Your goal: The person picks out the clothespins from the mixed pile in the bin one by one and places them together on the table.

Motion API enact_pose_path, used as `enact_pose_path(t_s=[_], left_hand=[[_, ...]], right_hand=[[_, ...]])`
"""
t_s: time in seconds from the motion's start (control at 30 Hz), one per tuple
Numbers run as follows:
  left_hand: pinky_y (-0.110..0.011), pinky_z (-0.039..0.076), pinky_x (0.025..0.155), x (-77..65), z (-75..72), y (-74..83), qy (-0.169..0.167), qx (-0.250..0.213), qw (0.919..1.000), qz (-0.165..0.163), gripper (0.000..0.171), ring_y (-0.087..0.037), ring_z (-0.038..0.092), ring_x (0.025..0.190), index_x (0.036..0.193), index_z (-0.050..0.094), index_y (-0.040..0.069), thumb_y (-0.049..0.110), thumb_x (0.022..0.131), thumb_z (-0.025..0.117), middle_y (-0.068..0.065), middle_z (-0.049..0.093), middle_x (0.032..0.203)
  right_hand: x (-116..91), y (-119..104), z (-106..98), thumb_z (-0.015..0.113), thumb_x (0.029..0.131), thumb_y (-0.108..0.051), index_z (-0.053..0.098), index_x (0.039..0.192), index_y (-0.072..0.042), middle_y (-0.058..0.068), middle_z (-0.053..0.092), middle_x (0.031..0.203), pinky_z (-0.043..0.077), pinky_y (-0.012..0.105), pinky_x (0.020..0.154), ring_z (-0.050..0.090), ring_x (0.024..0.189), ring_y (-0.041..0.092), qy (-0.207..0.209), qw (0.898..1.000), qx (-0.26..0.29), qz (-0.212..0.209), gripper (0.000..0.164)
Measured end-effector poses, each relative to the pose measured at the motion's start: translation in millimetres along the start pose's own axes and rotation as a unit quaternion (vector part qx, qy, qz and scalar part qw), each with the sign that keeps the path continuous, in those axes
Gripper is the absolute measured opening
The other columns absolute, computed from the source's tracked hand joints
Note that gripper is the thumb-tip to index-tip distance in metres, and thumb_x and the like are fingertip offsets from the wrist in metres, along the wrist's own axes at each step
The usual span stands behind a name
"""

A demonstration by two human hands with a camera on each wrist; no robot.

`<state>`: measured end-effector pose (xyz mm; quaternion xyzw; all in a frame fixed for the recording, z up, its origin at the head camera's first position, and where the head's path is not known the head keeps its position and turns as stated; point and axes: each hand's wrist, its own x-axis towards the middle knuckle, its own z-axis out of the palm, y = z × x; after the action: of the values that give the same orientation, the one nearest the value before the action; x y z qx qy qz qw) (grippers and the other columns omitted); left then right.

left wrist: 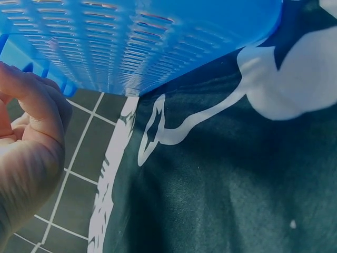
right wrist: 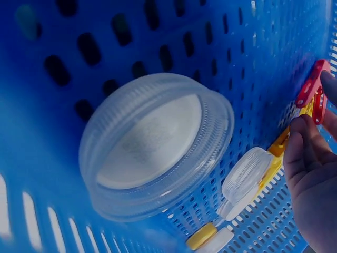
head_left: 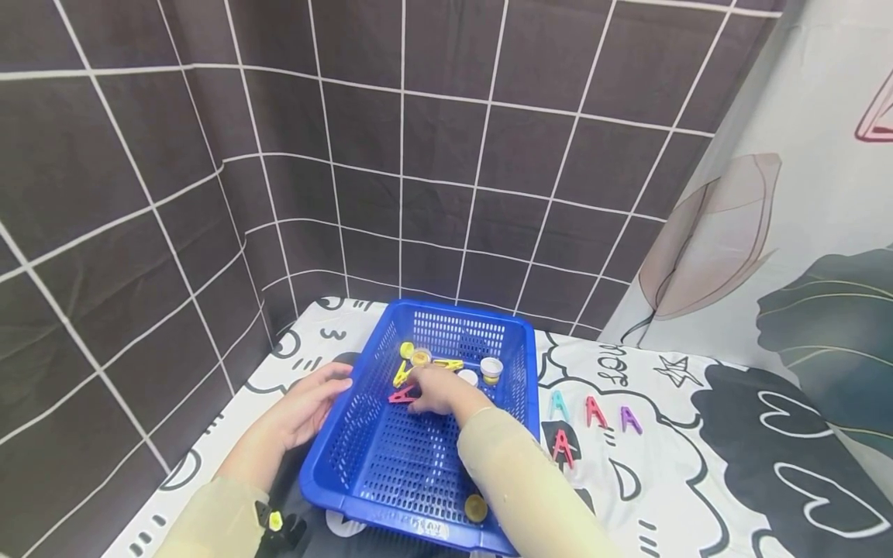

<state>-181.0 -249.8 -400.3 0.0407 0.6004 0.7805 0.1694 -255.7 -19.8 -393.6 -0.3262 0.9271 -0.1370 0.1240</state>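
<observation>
A blue perforated plastic basket (head_left: 418, 442) stands on the patterned cloth. My left hand (head_left: 310, 407) holds its left rim, fingertips bent over the edge; the left wrist view shows those curled fingers beside the basket wall. Inside the basket, my right hand (head_left: 439, 390) pinches a red clothespin (right wrist: 311, 89), whose far end is partly behind the fingers. Yellow clothespins (head_left: 448, 364) lie close by at the basket's far side. Round clear-and-white caps (right wrist: 152, 142) and a yellow cap (head_left: 407, 350) are around them. Another yellowish round cap (head_left: 476, 508) sits at the near right corner.
On the cloth right of the basket lie a teal clothespin (head_left: 559, 404), a red clothespin (head_left: 595, 411), a purple clothespin (head_left: 631, 419) and a pinkish-red clothespin (head_left: 562, 448). A dark grid-patterned curtain (head_left: 446, 194) rises behind the basket.
</observation>
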Motion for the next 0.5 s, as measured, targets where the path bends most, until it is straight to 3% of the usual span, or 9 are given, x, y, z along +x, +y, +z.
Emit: enact_pose_path(t_s=[0.17, 0.5], left_hand=[[-0.031, 0.058, 0.063, 0.0, 0.7, -0.5, 0.005, 0.004, 1.0, 0.001, 0.027, -0.017, 0.066, 0.077, 0.119, 0.039, 0.006, 0.015, 0.097, 0.05, -0.008, 0.065, 0.096], [-0.029, 0.058, 0.061, -0.8, 0.0, -2.0, 0.004, 0.012, 0.9999, 0.007, 0.027, -0.015, 0.065, 0.075, 0.119, 0.04, 0.007, 0.016, 0.097, 0.05, -0.006, 0.065, 0.094]], right_hand=[[-0.1, -0.6, 2.6, 0.077, 0.078, -0.021, 0.062, 0.113, -0.009, 0.004, 0.063, 0.109, 0.046, 0.033, 0.095, 0.057, 0.106, 0.02, 0.001, 1.0, -0.025, 0.002, 0.04], [-0.8, -4.0, 3.6, 0.074, 0.079, -0.016, 0.064, 0.105, -0.01, 0.0, 0.062, 0.096, 0.048, 0.031, 0.088, 0.058, 0.095, 0.017, 0.0, 0.999, -0.043, 0.007, 0.028]])
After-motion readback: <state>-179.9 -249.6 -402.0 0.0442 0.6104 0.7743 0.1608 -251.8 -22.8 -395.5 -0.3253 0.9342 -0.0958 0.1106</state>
